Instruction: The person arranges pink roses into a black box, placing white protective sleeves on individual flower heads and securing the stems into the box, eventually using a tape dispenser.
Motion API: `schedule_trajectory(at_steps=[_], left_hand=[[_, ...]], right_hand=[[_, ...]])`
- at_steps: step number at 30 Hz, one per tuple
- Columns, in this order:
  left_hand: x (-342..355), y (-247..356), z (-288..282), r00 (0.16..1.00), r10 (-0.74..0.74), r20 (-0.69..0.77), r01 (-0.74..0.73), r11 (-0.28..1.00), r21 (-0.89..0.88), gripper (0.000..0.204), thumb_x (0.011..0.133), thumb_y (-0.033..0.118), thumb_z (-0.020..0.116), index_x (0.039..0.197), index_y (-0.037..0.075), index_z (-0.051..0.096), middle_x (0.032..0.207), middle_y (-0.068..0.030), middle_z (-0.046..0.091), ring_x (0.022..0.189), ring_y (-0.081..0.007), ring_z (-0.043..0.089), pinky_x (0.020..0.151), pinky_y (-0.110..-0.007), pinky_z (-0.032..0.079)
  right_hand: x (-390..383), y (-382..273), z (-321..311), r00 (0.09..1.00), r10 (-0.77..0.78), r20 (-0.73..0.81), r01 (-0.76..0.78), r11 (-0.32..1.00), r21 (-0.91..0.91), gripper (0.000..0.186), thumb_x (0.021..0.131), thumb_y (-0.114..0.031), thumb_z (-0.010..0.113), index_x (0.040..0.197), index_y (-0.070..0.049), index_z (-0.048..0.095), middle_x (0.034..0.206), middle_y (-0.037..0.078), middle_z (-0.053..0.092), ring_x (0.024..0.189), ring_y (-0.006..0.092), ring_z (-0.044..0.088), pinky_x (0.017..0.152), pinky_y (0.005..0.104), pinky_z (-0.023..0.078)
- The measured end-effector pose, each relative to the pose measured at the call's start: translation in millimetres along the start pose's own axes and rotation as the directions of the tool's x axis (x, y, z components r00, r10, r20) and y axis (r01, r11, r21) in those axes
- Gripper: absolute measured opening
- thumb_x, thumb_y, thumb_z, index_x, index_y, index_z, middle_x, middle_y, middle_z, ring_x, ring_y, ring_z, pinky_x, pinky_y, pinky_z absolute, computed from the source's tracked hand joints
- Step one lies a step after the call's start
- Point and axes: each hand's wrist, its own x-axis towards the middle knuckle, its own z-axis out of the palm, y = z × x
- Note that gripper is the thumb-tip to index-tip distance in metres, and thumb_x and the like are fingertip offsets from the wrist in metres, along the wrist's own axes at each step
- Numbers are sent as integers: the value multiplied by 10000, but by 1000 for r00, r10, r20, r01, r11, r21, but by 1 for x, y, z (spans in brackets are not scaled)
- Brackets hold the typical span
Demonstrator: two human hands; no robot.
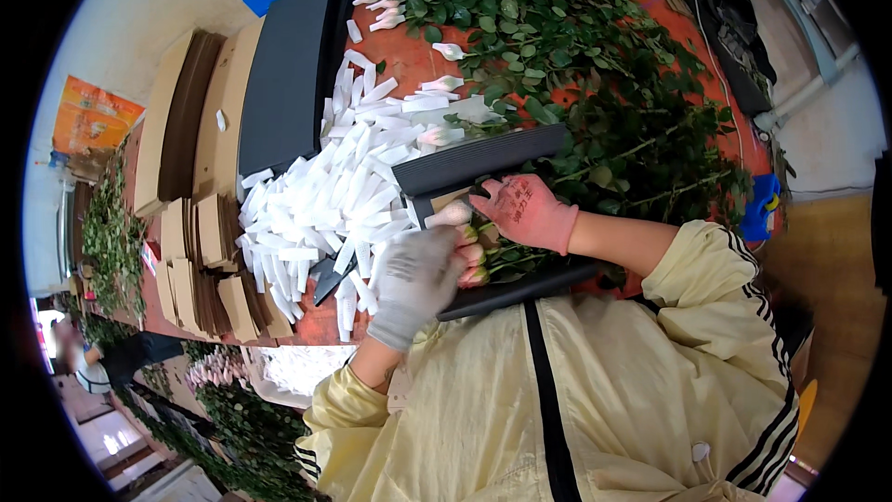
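My left hand [413, 281], in a whitish knit glove, has its fingers curled beside the pink rose buds [473, 257]. What its fingertips hold, if anything, is hidden. My right hand [525, 212], in a pink glove with dark print, bends its fingers over the rose stems just behind the heads. A pale rose bud in a white sleeve [450, 214] lies between the two hands. The roses rest in a black corrugated wrap [481, 160], one side raised beyond my right hand. Its near edge [520, 289] lies against my jacket.
White foam sleeves [325, 195] form a big heap to the left. Leafy roses [557, 28] cover the table's far right. Black sheets [288, 74] and cardboard pieces [190, 116] are stacked at left. A blue tool [761, 207] sits at the right edge. Another person [91, 367] is at far left.
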Motion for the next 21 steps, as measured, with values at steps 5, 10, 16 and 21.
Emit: schedule_trajectory(at_steps=[5, 10, 16, 21], left_hand=[[16, -34, 14, 975, -52, -216, 58, 998, 24, 206, 876, 208, 650, 1055, 109, 671, 938, -106, 668, 807, -319, 652, 702, -424, 511], [14, -58, 37, 949, -25, -314, 27, 1000, 3, 117, 859, 154, 679, 963, 101, 688, 838, -118, 661, 742, -327, 644, 646, -410, 507], [-7, -88, 12, 934, -114, -340, 143, 988, 60, 145, 872, 140, 651, 972, 38, 676, 897, -145, 682, 841, -335, 657, 760, -410, 517], [-25, -66, -40, 916, -372, -149, 391, 911, 132, 297, 873, 119, 623, 1156, 35, 660, 1178, -173, 664, 1075, -334, 641, 937, -392, 496]], right_hand=[[-1, -2, -2, 1000, 2, 0, -2, 1000, 17, 436, 864, -188, 495, 1288, -120, 569, 1033, 97, 617, 892, 227, 636, 738, 358, 486], [4, -2, -5, 998, 38, 54, -38, 999, 2, 368, 875, -172, 485, 1218, -90, 588, 1047, 113, 613, 894, 240, 644, 687, 371, 489], [5, -1, -5, 997, 53, 50, -56, 996, 72, 323, 868, -166, 518, 1172, -94, 600, 1047, 115, 616, 860, 250, 661, 654, 390, 501], [2, -1, 2, 1000, -3, 20, 2, 1000, 31, 322, 866, -169, 526, 1172, -103, 602, 1071, 120, 614, 854, 244, 658, 647, 386, 496]])
